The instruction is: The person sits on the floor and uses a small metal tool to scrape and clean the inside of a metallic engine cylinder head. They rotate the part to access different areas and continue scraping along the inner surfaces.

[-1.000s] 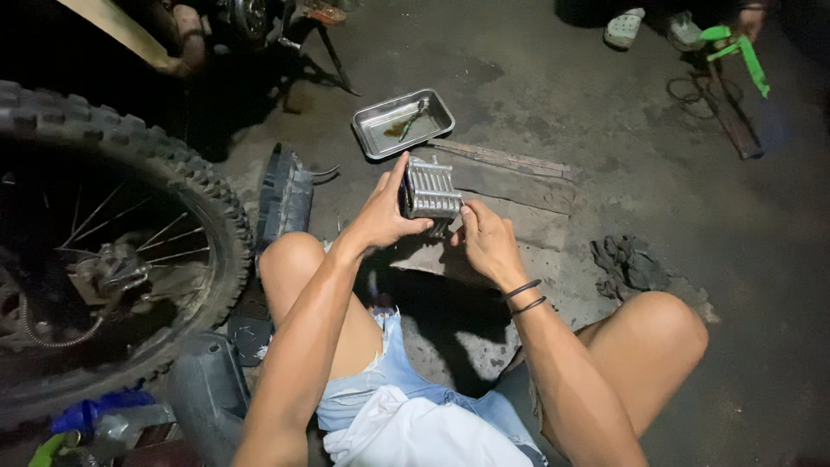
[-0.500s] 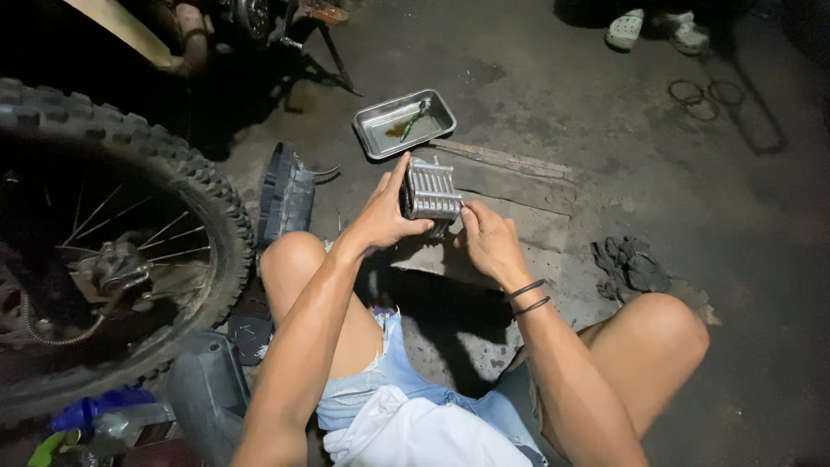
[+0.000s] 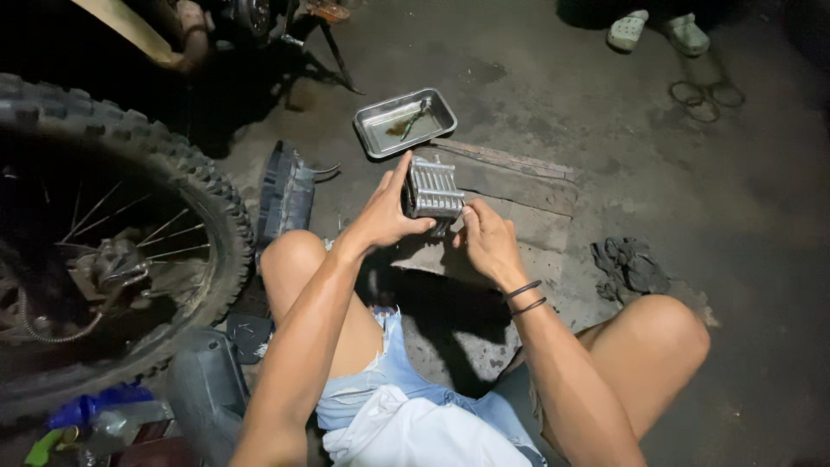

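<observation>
Fingers (image 3: pixel 399 177) of the left hand (image 3: pixel 385 216) were clamped round the near side of a silver, ribbed metal engine cylinder block (image 3: pixel 432 188), thumb underneath, holding it up off the concrete floor (image 3: pixel 605 130). The right hand (image 3: pixel 488 242) met the block from below, its fingers (image 3: pixel 468 218) pressed together against the lower edge; whether they pinched a small part there could not be told.

Just beyond the block lay a shallow rectangular steel tray (image 3: pixel 437 104) with a small tool and an oily smear in it. Beneath the block ran a weathered wooden plank (image 3: pixel 527 177). To the left of the block stood a dark plastic fairing piece (image 3: pixel 285 195), and further left a knobbly black spoked motorcycle tyre (image 3: pixel 186 186). To the right of the block a crumpled dark rag (image 3: pixel 631 264) lay on the floor.

The grip looked oily, judging by the tray, so the block might have slipped and struck the plank or floor, bending a fin. Any loose part under the right fingers could have dropped into the shadow between the knees. Dim light made that loss likelier.
</observation>
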